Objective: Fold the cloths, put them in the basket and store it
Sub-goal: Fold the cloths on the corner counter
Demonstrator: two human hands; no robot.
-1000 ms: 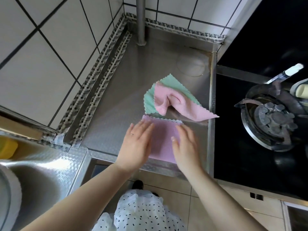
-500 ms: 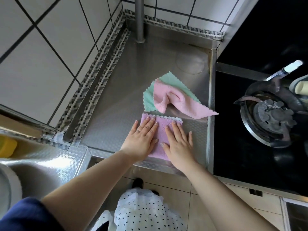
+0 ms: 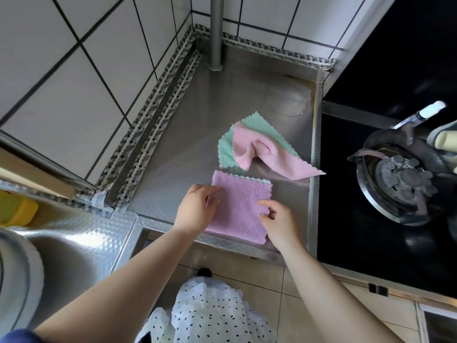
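Note:
A folded lilac cloth [image 3: 241, 206] lies flat at the front of the steel counter [image 3: 178, 154]. My left hand [image 3: 196, 210] pinches its left edge with curled fingers. My right hand [image 3: 278, 220] pinches its right edge near the middle. Behind it a rumpled pink cloth [image 3: 267, 157] lies over a mint green cloth [image 3: 226, 154], its corner pointing towards the stove. No basket is in view.
A black gas stove with a burner [image 3: 400, 179] and a pot handle [image 3: 430, 112] is to the right. A steel sink [image 3: 74, 246] and a yellow sponge [image 3: 14, 211] are at left. A metal pipe [image 3: 216, 33] rises at the tiled back corner.
Both hands were pressing flat on the lilac cloth. They have now drawn apart to its left and right edges and curled their fingers onto it.

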